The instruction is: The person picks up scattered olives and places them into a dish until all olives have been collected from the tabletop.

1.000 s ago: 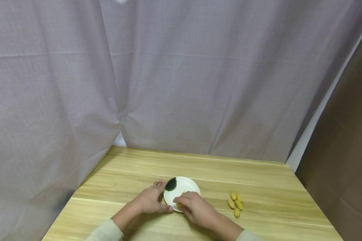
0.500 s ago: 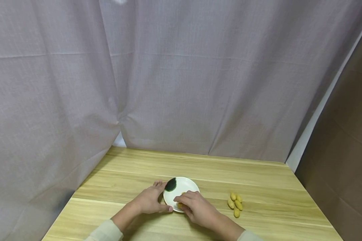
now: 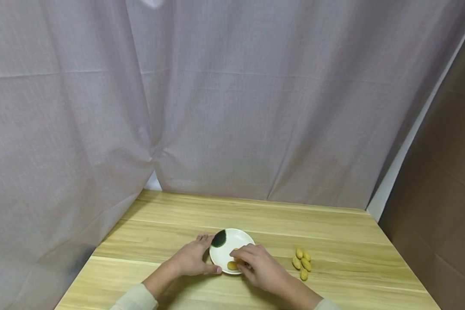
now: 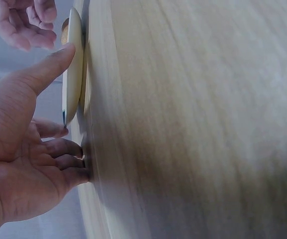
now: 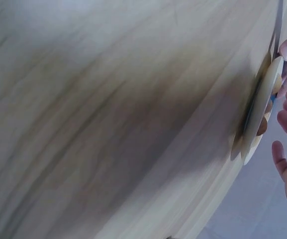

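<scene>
A small white plate point(image 3: 238, 237) with a dark green patch lies on the table. My left hand point(image 3: 193, 257) rests at its left side, thumb along the near rim and fingertips by the far-left edge; the left wrist view has that thumb straight against the plate point(image 4: 73, 74). On the plate is a yellow peanut in its shell point(image 3: 231, 265), with another peanut point(image 3: 235, 249) partly behind my right hand point(image 3: 261, 269). That hand hovers over the plate's right part, fingers loosely bent and apart. Seen from the right wrist, a peanut point(image 5: 261, 126) sits below the fingertips, outside their hold.
Several more peanuts point(image 3: 302, 261) lie in a loose cluster on the wooden table point(image 3: 356, 245), right of the plate. A grey-mauve curtain point(image 3: 248, 129) hangs along the back and left; a brown panel point(image 3: 438, 181) borders the right side.
My right hand has let go of the peanut on the plate and drawn slightly right, its fingers parting, so that peanut shows more fully. My left hand stays at the plate.
</scene>
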`<state>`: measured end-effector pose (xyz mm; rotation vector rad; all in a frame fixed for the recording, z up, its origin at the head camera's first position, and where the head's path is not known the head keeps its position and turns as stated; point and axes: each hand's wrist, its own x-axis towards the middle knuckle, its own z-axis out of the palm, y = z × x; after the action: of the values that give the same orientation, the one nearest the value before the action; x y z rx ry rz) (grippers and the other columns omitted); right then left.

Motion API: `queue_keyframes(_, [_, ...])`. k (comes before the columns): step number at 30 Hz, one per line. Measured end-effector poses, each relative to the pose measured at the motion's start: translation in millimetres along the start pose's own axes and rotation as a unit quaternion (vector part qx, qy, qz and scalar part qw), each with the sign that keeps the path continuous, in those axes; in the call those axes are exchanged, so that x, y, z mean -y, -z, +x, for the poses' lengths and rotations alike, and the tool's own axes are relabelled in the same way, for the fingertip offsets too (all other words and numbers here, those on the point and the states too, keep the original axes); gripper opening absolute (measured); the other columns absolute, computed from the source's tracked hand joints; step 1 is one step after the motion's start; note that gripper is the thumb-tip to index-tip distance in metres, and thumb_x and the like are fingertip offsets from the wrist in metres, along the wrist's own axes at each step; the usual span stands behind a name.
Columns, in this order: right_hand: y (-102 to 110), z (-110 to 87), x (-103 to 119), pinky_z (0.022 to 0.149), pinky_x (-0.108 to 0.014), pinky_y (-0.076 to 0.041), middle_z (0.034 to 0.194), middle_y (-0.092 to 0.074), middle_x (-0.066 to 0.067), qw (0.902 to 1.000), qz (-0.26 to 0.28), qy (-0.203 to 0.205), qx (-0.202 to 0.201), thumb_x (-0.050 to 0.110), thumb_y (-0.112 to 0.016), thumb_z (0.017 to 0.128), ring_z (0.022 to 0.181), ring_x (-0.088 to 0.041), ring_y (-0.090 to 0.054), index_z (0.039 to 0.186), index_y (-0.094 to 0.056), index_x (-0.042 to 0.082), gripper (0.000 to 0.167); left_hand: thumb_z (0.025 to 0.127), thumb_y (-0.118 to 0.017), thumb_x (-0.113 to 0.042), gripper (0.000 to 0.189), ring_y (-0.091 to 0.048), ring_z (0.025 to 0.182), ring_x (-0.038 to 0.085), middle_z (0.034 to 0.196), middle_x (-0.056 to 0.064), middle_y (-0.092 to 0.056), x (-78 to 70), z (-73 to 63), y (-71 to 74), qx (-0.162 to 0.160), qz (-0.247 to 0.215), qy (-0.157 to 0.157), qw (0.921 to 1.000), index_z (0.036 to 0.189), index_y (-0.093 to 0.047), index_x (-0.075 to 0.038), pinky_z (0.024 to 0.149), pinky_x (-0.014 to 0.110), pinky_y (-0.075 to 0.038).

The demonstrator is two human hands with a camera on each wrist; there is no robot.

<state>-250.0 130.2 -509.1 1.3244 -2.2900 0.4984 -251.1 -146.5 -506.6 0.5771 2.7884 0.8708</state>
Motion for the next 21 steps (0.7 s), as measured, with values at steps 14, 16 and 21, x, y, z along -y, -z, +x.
queue_keyframes(14, [21.1,-16.5,-9.8,0.090,-0.039,-0.063,0.117,-0.079,0.004,0.9983,0.003,-0.057,0.002,0.017,-0.095,0.087,0.107,-0.013,-0.074,0.129,-0.077,0.015,0.046,0.088,-0.090,-0.056,0.111,-0.031,0.164,0.057,0.172,0.039,-0.034,-2.0,-0.8,1.2,0.000,-0.001,0.005,1.0000,0.170,-0.038,-0.002,0.132,0.074,-0.031])
queue_keyframes(16, [24.2,-19.3,-11.0,0.095,-0.043,-0.064,0.121,-0.079,0.005,0.9975,-0.005,-0.070,0.008,0.018,-0.094,0.087,0.111,-0.015,-0.074,0.130,-0.077,0.016,0.046,0.088,-0.091,-0.056,0.111,-0.031,0.164,0.057,0.172,0.039,-0.034,-2.2,-1.3,1.1,0.000,0.000,0.004,1.0000,0.170,-0.039,-0.002,0.132,0.074,-0.031])
queue_keyframes(21, [29.4,-26.1,-17.0,0.098,-0.047,-0.065,0.126,-0.078,0.006,0.9961,-0.021,-0.084,0.013,0.018,-0.093,0.088,0.115,-0.016,-0.074,0.133,-0.076,0.017,0.048,0.088,-0.091,-0.055,0.111,-0.031,0.164,0.057,0.172,0.039,-0.035,-2.6,-1.3,1.4,0.000,0.001,0.002,1.0000,0.171,-0.039,-0.004,0.131,0.075,-0.032])
